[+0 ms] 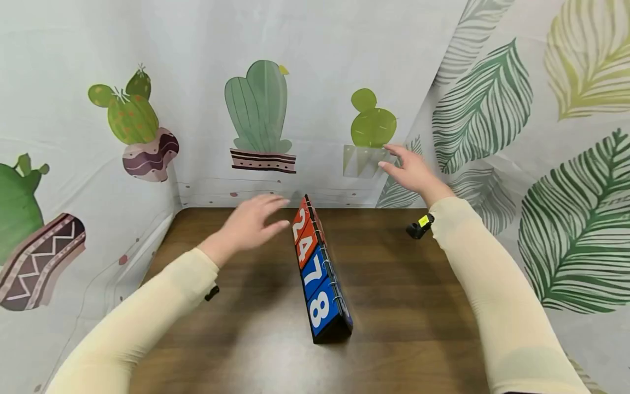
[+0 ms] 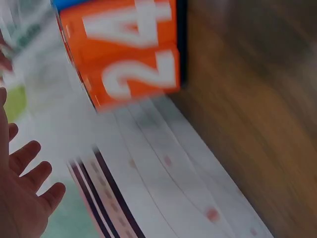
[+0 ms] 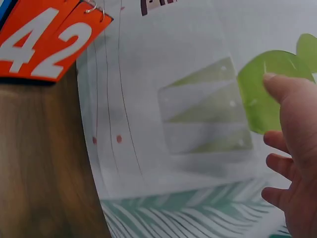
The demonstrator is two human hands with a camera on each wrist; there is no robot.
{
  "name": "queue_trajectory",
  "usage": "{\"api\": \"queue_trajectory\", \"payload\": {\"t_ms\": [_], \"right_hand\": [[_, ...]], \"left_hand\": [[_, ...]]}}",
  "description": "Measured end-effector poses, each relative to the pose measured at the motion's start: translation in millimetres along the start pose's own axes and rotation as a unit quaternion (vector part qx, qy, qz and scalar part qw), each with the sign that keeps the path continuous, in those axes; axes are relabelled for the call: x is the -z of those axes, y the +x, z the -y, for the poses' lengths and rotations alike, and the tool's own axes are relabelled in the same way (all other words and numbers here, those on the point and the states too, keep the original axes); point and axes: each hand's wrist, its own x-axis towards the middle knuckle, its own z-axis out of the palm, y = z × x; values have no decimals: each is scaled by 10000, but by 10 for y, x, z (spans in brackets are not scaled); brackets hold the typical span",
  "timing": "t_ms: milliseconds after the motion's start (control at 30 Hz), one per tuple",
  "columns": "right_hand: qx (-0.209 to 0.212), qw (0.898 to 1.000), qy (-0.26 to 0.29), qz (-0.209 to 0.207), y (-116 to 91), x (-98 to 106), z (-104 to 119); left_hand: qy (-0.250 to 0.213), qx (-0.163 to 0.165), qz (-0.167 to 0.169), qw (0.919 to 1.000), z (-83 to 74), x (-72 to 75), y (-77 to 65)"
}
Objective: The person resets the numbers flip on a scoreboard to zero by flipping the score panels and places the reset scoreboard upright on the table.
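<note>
A flip scoreboard (image 1: 315,268) stands like a tent on the table, its long side running away from me. Its left face shows red cards with 2 and 4, then blue cards with 7 and 8. Left of its far end my left hand (image 1: 252,221) hovers, fingers extended and holding nothing. My right hand (image 1: 410,171) is raised to the right of the far end, thumb and fingers apart, also holding nothing. Both wrist views show red cards with 2 and 4: the left wrist view a blurred face (image 2: 124,54), the right wrist view the other face (image 3: 49,39) with metal rings.
The brown wooden table (image 1: 403,339) ends at a white cloth backdrop (image 1: 325,109) printed with cacti and leaves. A second leaf-printed cloth (image 1: 502,137) hangs at the right. Black straps with small devices (image 1: 420,226) sit at the wrists.
</note>
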Motion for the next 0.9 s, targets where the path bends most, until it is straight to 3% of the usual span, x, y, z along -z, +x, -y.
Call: {"api": "queue_trajectory", "payload": {"t_ms": [133, 233, 400, 567, 767, 900], "right_hand": [[29, 9991, 412, 82, 115, -203, 44], [10, 9971, 743, 192, 169, -402, 81], [7, 9911, 1298, 289, 250, -750, 150], [-13, 9861, 1586, 500, 279, -1033, 240], [-181, 9787, 1743, 1065, 236, -1368, 341], [-126, 9775, 1641, 1318, 235, -1579, 317]], "left_hand": [[-236, -789, 8, 9966, -444, -145, 9], [-400, -1438, -27, 9888, -783, -242, -28], [-696, -2143, 485, 9731, -1240, -380, -196], [-865, -2293, 919, 9651, -1475, -509, -368], [-917, -2384, 784, 9637, -1572, -683, -484], [-1007, -2233, 789, 9663, -1629, -794, -540]]}}
